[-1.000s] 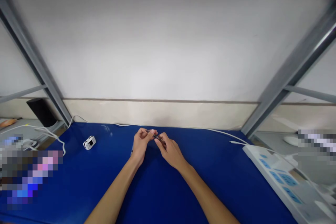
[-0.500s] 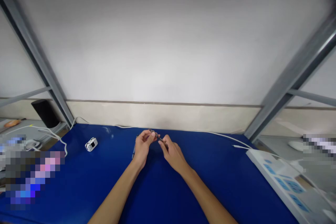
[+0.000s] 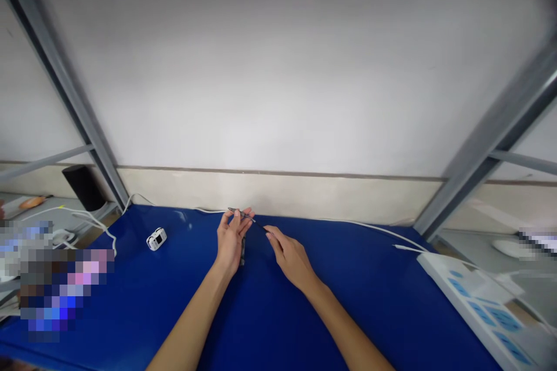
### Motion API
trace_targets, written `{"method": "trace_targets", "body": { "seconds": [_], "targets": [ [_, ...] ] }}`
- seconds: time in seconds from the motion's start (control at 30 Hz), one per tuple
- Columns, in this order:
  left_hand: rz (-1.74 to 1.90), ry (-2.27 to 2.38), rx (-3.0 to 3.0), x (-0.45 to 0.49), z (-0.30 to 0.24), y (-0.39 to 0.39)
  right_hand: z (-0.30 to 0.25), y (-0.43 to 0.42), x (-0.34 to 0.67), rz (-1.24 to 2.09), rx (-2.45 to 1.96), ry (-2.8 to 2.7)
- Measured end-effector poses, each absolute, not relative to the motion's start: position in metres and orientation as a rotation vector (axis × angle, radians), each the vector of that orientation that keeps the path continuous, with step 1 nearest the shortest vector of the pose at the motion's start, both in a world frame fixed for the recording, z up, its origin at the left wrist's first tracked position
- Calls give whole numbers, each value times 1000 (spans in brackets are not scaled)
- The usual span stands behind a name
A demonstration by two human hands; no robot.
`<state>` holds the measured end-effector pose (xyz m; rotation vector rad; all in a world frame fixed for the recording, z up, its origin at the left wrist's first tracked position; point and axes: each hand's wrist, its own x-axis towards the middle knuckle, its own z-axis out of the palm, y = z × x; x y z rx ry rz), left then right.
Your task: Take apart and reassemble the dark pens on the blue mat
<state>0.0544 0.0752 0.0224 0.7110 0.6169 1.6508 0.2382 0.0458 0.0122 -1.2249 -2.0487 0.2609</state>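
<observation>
My left hand [image 3: 230, 240] pinches a slim, dark, pen-like piece [image 3: 232, 209] over the far middle of the blue table. Its pointed end sticks out at the upper left, and some of its length is behind my fingers. A thin dark rod [image 3: 260, 225] runs from this piece down to my right hand [image 3: 287, 252], whose thumb and fingers close on its lower end. Whether rod and piece are joined or only touch, I cannot tell. Beside my left palm shows another narrow dark strip [image 3: 242, 252], partly hidden by the hand; what it belongs to is unclear.
A small white device with a dark screen [image 3: 156, 239] lies to the left on the blue table [image 3: 183, 295]. White cables [image 3: 369, 225] run along the back edge. At right is a white and blue box [image 3: 474, 301]; a black cylinder [image 3: 82, 187] stands at far left.
My left hand has shifted slightly left and its fingers have spread a little. More of the thin rod shows between my hands. The dark strip now appears right of my left palm instead of left.
</observation>
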Motion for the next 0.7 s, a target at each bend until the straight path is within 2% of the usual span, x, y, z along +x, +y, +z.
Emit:
{"method": "trace_targets", "body": {
  "seconds": [0.47,0.7],
  "targets": [
    [1530,657,812,59,24,68,12,45,236,265,-1168,-2044],
    [1659,689,724,51,21,75,12,45,237,270,-1214,-2023]
  ]
}}
